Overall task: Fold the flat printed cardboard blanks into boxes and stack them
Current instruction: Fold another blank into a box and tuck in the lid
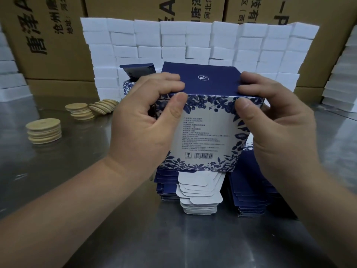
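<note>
Blue-and-white floral box (208, 132) held up just above stack of flat blanks (200, 198) on steel table (77, 171). L hand (143, 120) grips its left side, thumb (177, 106) on front, fingers (164, 82) on navy top flap (210, 82); R hand (278, 124) grips right side same way. Wooden discs (44, 130) left of stack, white foam blocks (173, 39) behind it.

steel table (58, 171), brown cartons (58, 45) behind

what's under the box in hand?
A stack of flat blanks: white tabs in the middle, navy edges either side, resting on the steel table. The box covers the stack's top, so the top blank's print cannot be seen.
</note>
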